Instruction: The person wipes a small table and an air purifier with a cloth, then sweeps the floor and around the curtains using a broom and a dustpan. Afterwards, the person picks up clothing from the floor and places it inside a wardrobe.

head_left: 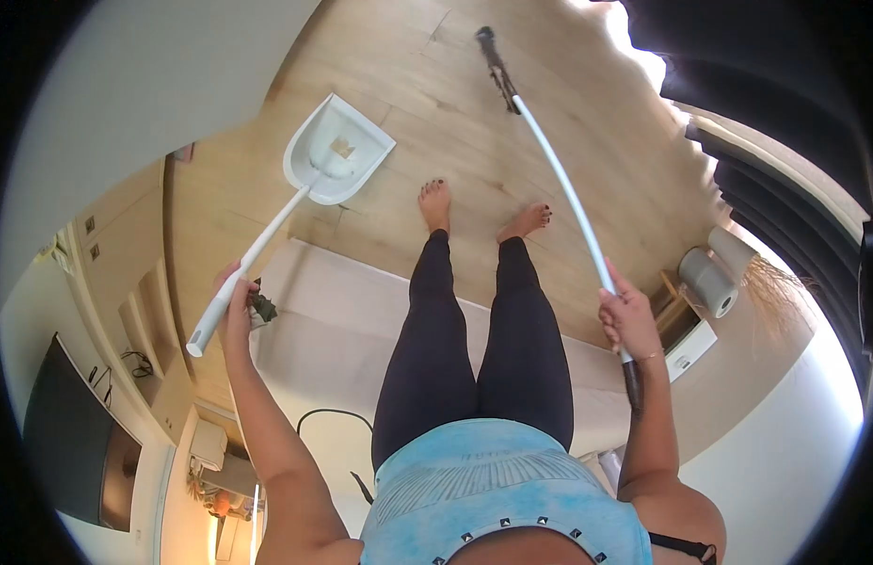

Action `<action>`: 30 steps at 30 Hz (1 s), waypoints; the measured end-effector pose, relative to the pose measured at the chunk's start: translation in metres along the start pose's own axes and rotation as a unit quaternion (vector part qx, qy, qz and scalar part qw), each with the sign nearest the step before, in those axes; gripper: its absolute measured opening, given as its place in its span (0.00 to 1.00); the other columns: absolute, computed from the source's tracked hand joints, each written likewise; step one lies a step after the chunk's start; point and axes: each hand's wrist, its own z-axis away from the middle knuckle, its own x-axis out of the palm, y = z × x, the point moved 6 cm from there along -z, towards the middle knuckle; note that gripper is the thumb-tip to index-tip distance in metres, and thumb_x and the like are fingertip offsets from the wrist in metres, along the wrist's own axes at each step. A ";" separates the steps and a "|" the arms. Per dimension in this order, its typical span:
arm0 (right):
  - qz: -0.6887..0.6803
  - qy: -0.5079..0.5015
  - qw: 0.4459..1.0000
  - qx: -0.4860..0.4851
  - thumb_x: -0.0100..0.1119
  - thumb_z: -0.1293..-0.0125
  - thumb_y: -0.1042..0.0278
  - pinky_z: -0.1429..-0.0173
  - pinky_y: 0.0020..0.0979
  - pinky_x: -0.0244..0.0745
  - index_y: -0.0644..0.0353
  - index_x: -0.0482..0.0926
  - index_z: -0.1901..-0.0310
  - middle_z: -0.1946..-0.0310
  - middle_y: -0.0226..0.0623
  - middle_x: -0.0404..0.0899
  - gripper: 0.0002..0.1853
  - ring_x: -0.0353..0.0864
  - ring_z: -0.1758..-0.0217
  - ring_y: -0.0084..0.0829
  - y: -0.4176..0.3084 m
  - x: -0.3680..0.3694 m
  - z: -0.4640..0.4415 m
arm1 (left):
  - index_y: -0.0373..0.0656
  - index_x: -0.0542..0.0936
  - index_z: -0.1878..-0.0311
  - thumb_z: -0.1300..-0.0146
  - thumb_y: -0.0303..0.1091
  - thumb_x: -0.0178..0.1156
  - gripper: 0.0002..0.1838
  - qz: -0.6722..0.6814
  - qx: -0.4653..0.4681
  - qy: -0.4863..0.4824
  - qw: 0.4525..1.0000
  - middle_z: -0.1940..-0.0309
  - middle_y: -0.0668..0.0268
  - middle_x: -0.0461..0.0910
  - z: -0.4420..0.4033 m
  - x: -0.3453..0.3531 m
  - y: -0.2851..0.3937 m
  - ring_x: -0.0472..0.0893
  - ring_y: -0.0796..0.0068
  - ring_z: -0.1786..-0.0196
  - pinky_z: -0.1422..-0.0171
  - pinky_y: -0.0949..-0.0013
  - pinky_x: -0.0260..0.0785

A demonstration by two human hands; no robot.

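My left hand (233,306) is closed round the long white handle of a dustpan (368,168). A crumpled dark green and white thing (261,308) shows at the same hand; I cannot make out what it is. The dustpan's tray lies at the floor, with a small tan scrap (342,147) and some dark dust inside. My right hand (631,315) grips the pale blue-white stick of a broom (570,193) near its dark end. The broom's dark head (497,72), slightly blurred, is at the floor, ahead and right of the dustpan, apart from it.
Wooden flooring (417,122) surrounds my bare feet. A pale sofa-like piece (333,282) is behind my legs. Drawers (116,240) and a dark screen (74,433) are on the left. Dark curtains (766,122), a grey cylinder (707,282) and dried stalks (775,287) are on the right.
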 end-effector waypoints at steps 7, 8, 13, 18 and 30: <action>0.000 0.023 0.999 -0.031 0.44 0.36 0.70 0.91 0.17 0.53 0.48 0.55 0.36 0.85 0.23 0.59 0.26 0.53 0.92 0.13 -0.005 -0.003 0.013 | 0.40 0.74 0.53 0.46 0.31 0.52 0.16 -0.036 0.003 -0.006 0.999 0.76 0.70 0.71 0.001 0.014 0.018 0.68 0.84 0.72 0.70 0.81 0.59; -0.024 0.017 0.999 -0.011 0.44 0.36 0.70 0.90 0.17 0.54 0.48 0.55 0.36 0.85 0.22 0.59 0.26 0.53 0.91 0.13 0.000 -0.007 0.013 | 0.40 0.74 0.53 0.46 0.31 0.52 0.16 -0.037 0.004 -0.008 0.999 0.76 0.70 0.71 -0.001 0.013 0.017 0.68 0.84 0.72 0.70 0.81 0.59; 0.001 0.048 0.998 -0.032 0.45 0.37 0.69 0.87 0.18 0.55 0.48 0.54 0.35 0.85 0.22 0.58 0.27 0.56 0.89 0.13 0.012 -0.005 0.004 | 0.41 0.74 0.53 0.47 0.32 0.51 0.17 -0.065 0.016 -0.033 0.997 0.76 0.70 0.70 0.004 0.019 0.028 0.67 0.84 0.72 0.69 0.80 0.59; 0.141 0.207 0.964 -0.095 0.45 0.37 0.67 0.87 0.19 0.55 0.48 0.54 0.35 0.86 0.22 0.58 0.27 0.56 0.89 0.14 0.039 -0.036 -0.047 | 0.43 0.74 0.52 0.46 0.33 0.52 0.16 -0.104 0.043 -0.055 0.992 0.74 0.70 0.70 -0.001 0.018 0.026 0.68 0.83 0.71 0.67 0.80 0.60; -0.012 0.201 0.979 -0.029 0.46 0.38 0.67 0.89 0.23 0.55 0.46 0.54 0.36 0.87 0.23 0.58 0.28 0.55 0.90 0.17 0.069 -0.069 -0.105 | 0.41 0.74 0.53 0.45 0.34 0.53 0.16 -0.075 0.032 -0.069 0.994 0.76 0.70 0.70 -0.005 0.031 0.020 0.68 0.83 0.71 0.67 0.80 0.59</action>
